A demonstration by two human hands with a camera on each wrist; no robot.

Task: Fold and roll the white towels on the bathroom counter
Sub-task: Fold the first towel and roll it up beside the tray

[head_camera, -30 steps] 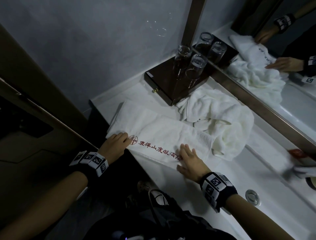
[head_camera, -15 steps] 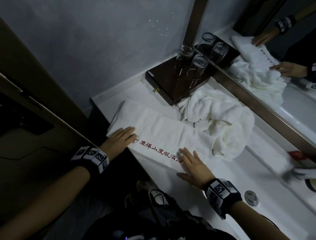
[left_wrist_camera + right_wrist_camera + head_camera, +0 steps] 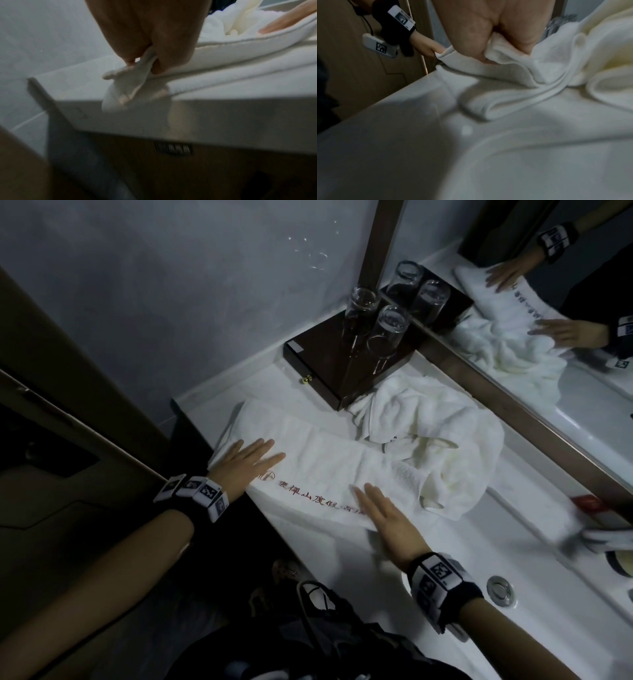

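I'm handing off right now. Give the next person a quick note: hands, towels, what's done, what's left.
Left hand: flat, fingers straight, pressing the left end of the folded towel.
Right hand: flat on the same towel's near edge, right of the red lettering.
Folded towel lies as a long strip along the counter front, one corner hanging over the edge.
Second towel sits crumpled behind it, beside the wooden box with glasses.
Done: first towel folded lengthwise.
Left: roll it, then fold and roll the crumpled one.
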